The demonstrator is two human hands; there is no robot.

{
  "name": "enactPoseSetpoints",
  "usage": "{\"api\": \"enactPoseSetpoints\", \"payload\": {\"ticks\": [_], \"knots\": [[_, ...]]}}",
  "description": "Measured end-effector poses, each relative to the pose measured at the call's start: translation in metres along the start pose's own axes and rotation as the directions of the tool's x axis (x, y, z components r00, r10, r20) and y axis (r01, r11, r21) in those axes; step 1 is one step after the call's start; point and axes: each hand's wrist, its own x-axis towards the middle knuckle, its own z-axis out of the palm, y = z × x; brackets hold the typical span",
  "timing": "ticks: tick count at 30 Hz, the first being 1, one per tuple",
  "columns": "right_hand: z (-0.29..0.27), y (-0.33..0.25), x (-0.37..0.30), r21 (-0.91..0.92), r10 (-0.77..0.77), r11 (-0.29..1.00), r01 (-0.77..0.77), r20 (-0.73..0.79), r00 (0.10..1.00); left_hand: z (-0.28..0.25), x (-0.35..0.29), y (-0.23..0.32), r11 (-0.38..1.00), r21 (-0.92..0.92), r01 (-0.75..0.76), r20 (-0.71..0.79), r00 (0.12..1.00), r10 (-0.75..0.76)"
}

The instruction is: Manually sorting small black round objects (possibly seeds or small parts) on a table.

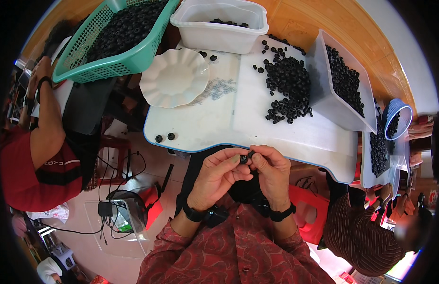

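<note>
In front of my chest, just off the table's near edge, both hands meet. My left hand (215, 174) pinches a small round black part (243, 159) with a hole in it between thumb and fingertips. Against it, my right hand (272, 176) has thumb and forefinger closed on a small dark piece (250, 155). Whether that piece is separate or belongs to the same part, I cannot tell. On the table, two similar black parts (170, 136) lie near the left corner. A loose heap of black parts (288, 80) is spread across the right half.
A scalloped white plate (174, 78) sits at the table's left edge, near a green basket (110, 70) full of black parts. White (217, 35) and clear (342, 111) tubs hold more. Co-workers sit left (44, 161) and right (366, 232). Cables (106, 208) trail on the left.
</note>
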Motion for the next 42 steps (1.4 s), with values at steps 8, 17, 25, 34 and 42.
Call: {"api": "enactPoseSetpoints", "payload": {"ticks": [8, 17, 25, 34, 42], "knots": [[0.0026, 0.0023, 0.0013, 0.098, 0.036, 0.995, -0.032, -0.034, 0.999, 0.002, -0.0002, 0.0, 1.0, 0.007, -0.013, -0.009, 1.0, 0.013], [0.0023, 0.0049, 0.0015, 0.095, -0.036, 0.995, 0.038, -0.025, 0.999, -0.0004, -0.0017, -0.0005, 0.999, 0.045, -0.022, -0.045, 0.999, 0.024], [0.0032, 0.0062, 0.0016, 0.117, 0.005, 0.993, -0.001, -0.034, 0.999, -0.0008, -0.002, 0.0002, 0.997, 0.071, -0.032, -0.053, 0.998, 0.036], [0.003, 0.0065, 0.0018, 0.135, 0.032, 0.99, -0.026, -0.039, 0.999, 0.0014, -0.002, 0.0004, 0.996, 0.079, -0.033, -0.072, 0.997, 0.038], [0.0021, 0.0072, 0.0023, 0.109, 0.022, 0.994, -0.019, -0.028, 0.999, 0.0011, -0.0022, 0.0001, 0.995, 0.093, -0.04, -0.076, 0.996, 0.048]]}}
